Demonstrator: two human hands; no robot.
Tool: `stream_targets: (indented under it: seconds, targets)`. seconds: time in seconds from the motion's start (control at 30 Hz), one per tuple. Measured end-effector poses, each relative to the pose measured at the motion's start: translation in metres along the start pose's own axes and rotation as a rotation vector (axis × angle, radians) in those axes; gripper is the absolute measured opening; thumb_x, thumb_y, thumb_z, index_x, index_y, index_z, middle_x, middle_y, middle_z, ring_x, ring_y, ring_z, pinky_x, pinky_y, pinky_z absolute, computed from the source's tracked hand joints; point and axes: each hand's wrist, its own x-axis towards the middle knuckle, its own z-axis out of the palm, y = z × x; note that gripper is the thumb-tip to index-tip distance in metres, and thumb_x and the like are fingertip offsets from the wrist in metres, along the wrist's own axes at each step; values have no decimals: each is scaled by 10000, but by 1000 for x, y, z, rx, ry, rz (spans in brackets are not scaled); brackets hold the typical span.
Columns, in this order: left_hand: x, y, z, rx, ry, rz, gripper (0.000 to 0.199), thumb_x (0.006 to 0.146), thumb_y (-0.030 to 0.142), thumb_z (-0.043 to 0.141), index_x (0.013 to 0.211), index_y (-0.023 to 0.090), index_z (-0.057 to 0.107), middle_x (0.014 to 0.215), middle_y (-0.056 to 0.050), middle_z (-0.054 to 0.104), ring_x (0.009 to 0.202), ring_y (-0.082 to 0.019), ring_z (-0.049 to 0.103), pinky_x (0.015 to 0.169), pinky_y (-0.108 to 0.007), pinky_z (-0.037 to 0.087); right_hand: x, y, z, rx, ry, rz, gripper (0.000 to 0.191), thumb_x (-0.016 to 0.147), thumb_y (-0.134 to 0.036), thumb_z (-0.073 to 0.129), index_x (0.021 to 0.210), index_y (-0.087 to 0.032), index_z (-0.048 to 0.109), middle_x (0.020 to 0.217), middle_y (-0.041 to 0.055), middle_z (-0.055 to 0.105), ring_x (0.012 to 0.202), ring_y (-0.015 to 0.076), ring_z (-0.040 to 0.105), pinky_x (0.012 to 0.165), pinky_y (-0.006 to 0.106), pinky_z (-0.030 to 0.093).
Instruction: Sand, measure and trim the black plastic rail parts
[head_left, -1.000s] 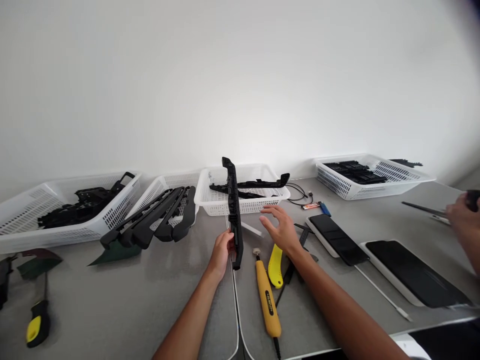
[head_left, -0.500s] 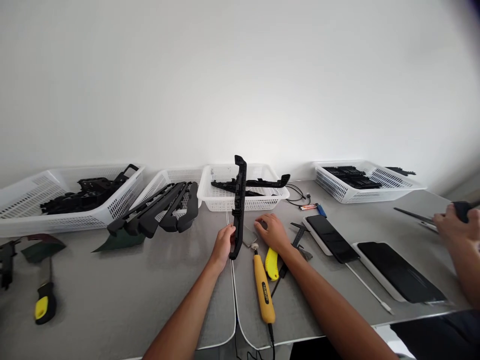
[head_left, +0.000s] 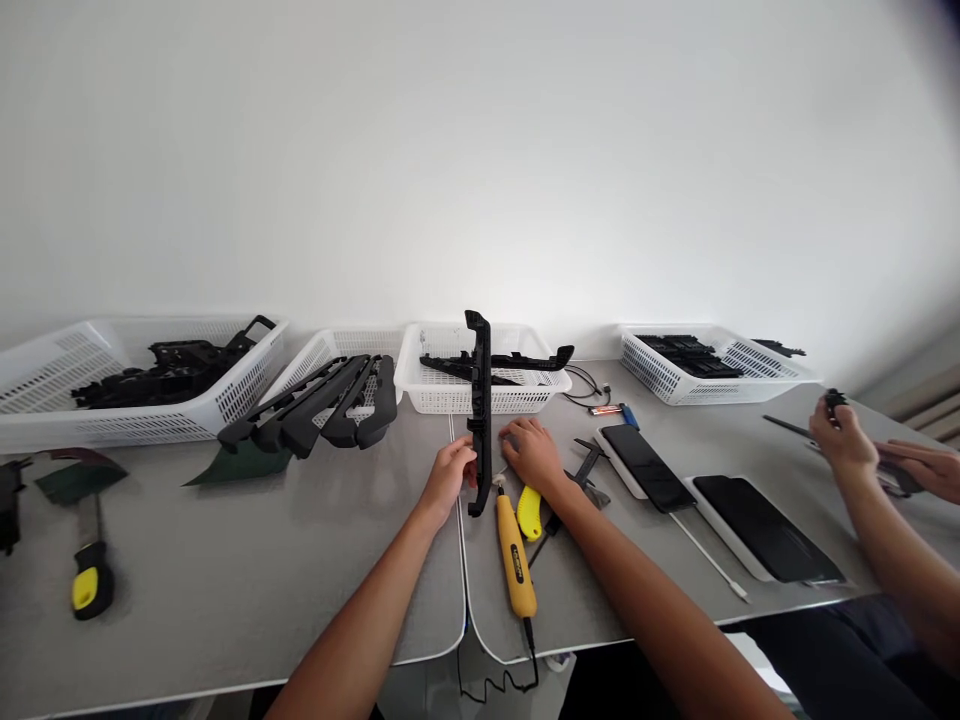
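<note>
My left hand (head_left: 450,478) grips the lower part of a long black plastic part (head_left: 480,410), which stands upright over the seam between two grey tables. Just right of it, my right hand (head_left: 534,452) rests low over the table with bent fingers; what its fingertips touch is too small to make out. Below my right hand lie a yellow-handled cutter (head_left: 529,514) and a yellow corded tool (head_left: 516,560). A black caliper (head_left: 586,464) sits partly behind my right wrist. More black parts (head_left: 525,362) lie across the white basket (head_left: 484,401) behind the held part.
Left are a basket of black parts (head_left: 172,372), dark trim pieces (head_left: 322,405) and a scraper (head_left: 91,580). Right are two phones (head_left: 649,468), a cable (head_left: 709,555) and another basket (head_left: 720,390). Another person's hands (head_left: 851,440) work at the far right.
The view has shifted slightly. My left hand still holds the black part, now turned a little. My right hand has moved slightly. At the right, the other person's second hand has come into view.
</note>
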Motion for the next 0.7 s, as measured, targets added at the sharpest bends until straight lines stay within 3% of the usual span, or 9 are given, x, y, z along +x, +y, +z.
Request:
stream_targets:
  seconds: [0.3,0.53,0.7]
  targets:
    - [1,-5,0,-44,-32,-16,169,671,332,641,762,193,611,595,23,570,498,-127,505,486,-237,387,-4,-10,-2,-61,-33,-33,237,982,-184,526,1120,-197,718,1155,98,677,1098,250,542,922,337,385]
    - [8,-11,-4,-95,74,5,330,691,379,613,972,206,617,590,67,512,474,-123,466,458,-230,386,-9,-19,-2,-91,-36,-19,232,997,-179,515,1101,-190,722,1096,94,693,1081,231,581,917,310,392]
    - [8,-13,-3,-72,59,13,369,737,451,627,1007,201,600,598,53,553,447,-123,477,429,-224,347,-9,-22,-5,-109,-24,-5,225,983,-154,512,1075,-175,716,1011,82,725,996,226,622,857,303,397]
